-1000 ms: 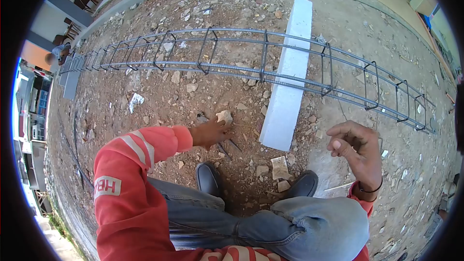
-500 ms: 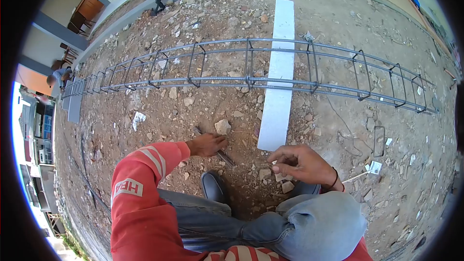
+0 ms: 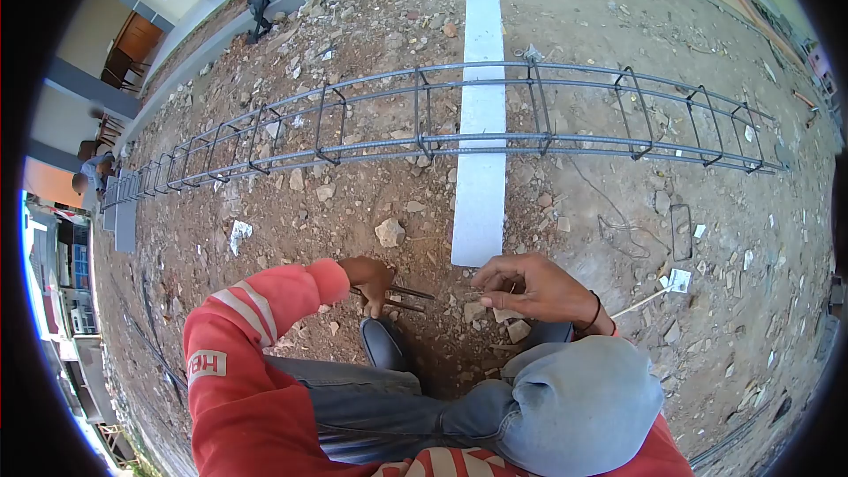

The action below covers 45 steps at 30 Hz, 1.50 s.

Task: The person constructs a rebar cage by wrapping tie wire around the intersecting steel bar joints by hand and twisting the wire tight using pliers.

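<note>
Just beyond the left shoe (image 3: 383, 343), the left hand (image 3: 371, 283) grips a dark tool (image 3: 407, 306), its two handles pointing right. Over the ground to the right, the right hand (image 3: 534, 290) hangs half curled, thumb close to the fingers; whether it pinches anything small, I cannot tell. A stone (image 3: 389, 232) lies near the tool. Farther out, a rebar cage (image 3: 424, 139) crosses above a white board (image 3: 480, 203).
</note>
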Tool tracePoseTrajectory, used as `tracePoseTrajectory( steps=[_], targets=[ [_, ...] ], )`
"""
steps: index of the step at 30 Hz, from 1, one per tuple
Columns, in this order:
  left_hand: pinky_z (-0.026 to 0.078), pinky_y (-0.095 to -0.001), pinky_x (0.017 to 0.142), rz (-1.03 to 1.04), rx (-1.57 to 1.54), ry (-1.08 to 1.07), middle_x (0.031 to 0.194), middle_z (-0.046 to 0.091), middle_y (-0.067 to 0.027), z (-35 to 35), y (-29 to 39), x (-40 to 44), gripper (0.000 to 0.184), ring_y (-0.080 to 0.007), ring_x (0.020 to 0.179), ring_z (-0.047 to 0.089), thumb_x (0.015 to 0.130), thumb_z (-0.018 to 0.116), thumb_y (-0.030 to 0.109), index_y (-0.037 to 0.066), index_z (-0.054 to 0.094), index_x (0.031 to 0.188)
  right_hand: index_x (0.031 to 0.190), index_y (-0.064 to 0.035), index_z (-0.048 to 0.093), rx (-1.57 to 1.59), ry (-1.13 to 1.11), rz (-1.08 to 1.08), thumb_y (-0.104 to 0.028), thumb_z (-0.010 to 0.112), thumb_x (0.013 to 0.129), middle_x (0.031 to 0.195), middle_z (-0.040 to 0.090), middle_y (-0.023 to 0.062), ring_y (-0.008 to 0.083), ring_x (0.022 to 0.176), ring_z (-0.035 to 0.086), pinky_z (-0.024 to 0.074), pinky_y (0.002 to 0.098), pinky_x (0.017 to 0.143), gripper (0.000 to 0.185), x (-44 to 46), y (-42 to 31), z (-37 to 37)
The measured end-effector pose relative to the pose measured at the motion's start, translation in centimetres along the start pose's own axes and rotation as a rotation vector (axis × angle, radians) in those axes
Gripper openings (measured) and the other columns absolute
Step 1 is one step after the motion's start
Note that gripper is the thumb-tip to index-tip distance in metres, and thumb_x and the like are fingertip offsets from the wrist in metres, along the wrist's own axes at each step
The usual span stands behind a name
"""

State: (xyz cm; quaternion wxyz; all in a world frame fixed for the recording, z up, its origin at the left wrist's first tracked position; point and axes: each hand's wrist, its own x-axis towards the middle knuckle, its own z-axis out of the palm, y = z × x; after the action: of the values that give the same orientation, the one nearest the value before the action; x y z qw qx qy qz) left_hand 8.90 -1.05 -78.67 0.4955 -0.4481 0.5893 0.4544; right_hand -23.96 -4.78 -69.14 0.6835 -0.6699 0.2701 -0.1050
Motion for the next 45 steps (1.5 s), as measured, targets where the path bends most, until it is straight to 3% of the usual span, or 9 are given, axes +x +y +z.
tracePoseTrajectory(
  steps=[7,16,20,23,25,28,37,39,45],
  targets=[
    [0.051,-0.0367,0.058,0.605,0.137,-0.070,0.071,0.071,-0.0129,-2.1,0.3,-2.1,0.028,-0.0231,0.064,0.068,0.070,0.078,0.026,0.000,0.073,0.078,0.116,-0.0042,0.058,-0.363,0.137,-0.345,-0.025,0.078,0.082,0.109,0.064,0.0144,0.0289,0.102,0.065,0.0525,0.0398,0.086,0.044,1.1,-2.5,0.1],
    [0.049,-0.0346,0.067,0.456,-0.074,0.424,0.082,0.070,-0.0129,-15.1,11.7,-20.7,0.050,-0.0214,0.073,0.066,0.071,0.081,0.031,-0.001,0.065,0.105,0.100,-0.0004,0.056,-1.221,0.554,-0.402,-0.006,0.063,0.076,0.097,0.055,0.0134,0.0315,0.085,0.063,0.0487,0.0425,0.075,0.026,0.2,-9.4,-1.2],
    [0.047,-0.0329,0.061,0.788,-0.290,1.050,0.074,0.069,-0.0110,-18.8,13.9,-23.5,0.046,-0.0161,0.067,0.062,0.078,0.079,0.037,-0.007,0.068,0.086,0.094,-0.0008,0.056,-1.107,0.761,-0.335,0.004,0.060,0.071,0.093,0.053,0.0160,0.0368,0.081,0.060,0.0466,0.0421,0.071,0.023,-2.5,-11.1,-5.6],
    [0.048,-0.0325,0.062,0.519,-0.361,1.694,0.072,0.069,-0.0093,-20.8,13.4,-24.4,0.045,-0.0137,0.066,0.062,0.080,0.077,0.040,-0.005,0.070,0.083,0.087,0.0026,0.050,-1.012,0.878,-0.250,0.013,0.052,0.068,0.081,0.047,0.0200,0.0414,0.075,0.052,0.0399,0.0446,0.065,0.021,-6.1,-10.6,-10.5],
    [0.049,-0.0325,0.063,0.462,-0.541,1.592,0.071,0.069,-0.0093,-19.1,13.3,-22.2,0.043,-0.0128,0.066,0.062,0.081,0.076,0.039,-0.003,0.070,0.083,0.083,0.0042,0.047,-0.955,1.014,-0.232,0.014,0.049,0.070,0.076,0.045,0.0210,0.0417,0.073,0.049,0.0361,0.0449,0.063,0.016,-8.0,-9.3,-13.2],
    [0.051,-0.0354,0.064,0.400,-0.707,1.208,0.067,0.067,-0.0098,-16.1,15.0,-14.8,0.035,-0.0188,0.065,0.065,0.080,0.075,0.036,0.001,0.070,0.076,0.083,0.0028,0.049,-1.022,0.989,-0.133,0.014,0.048,0.071,0.082,0.049,0.0194,0.0409,0.078,0.050,0.0379,0.0446,0.069,0.017,-11.2,-9.2,-16.0],
    [0.046,-0.0466,0.086,0.131,-0.967,2.080,0.118,0.055,-0.0225,-15.7,23.6,-1.6,0.042,-0.0371,0.103,0.056,0.080,0.071,0.015,-0.005,0.058,0.114,0.108,-0.0017,0.061,-2.012,0.697,0.010,-0.002,0.053,0.083,0.127,0.055,0.0103,0.0275,0.123,0.050,0.0345,0.0478,0.106,0.026,-10.5,-10.6,-16.6],
    [0.048,-0.0459,0.080,0.171,-1.034,2.294,0.110,0.059,-0.0220,-16.4,24.0,-1.2,0.034,-0.0363,0.097,0.059,0.082,0.067,0.011,-0.007,0.059,0.110,0.109,-0.0004,0.062,-2.096,0.582,-0.013,-0.008,0.053,0.086,0.127,0.055,0.0118,0.0278,0.123,0.049,0.0342,0.0475,0.107,0.026,-9.1,-11.0,-16.1],
    [0.048,-0.0339,0.056,0.724,-1.553,2.016,0.085,0.063,-0.0154,-16.2,24.0,-0.3,0.021,-0.0213,0.059,0.062,0.098,0.056,0.014,-0.005,0.062,0.106,0.109,0.0000,0.063,-2.111,0.387,0.128,-0.011,0.052,0.088,0.124,0.055,0.0133,0.0272,0.121,0.050,0.0349,0.0483,0.106,0.026,-5.9,-12.8,-14.2]
  ],
)
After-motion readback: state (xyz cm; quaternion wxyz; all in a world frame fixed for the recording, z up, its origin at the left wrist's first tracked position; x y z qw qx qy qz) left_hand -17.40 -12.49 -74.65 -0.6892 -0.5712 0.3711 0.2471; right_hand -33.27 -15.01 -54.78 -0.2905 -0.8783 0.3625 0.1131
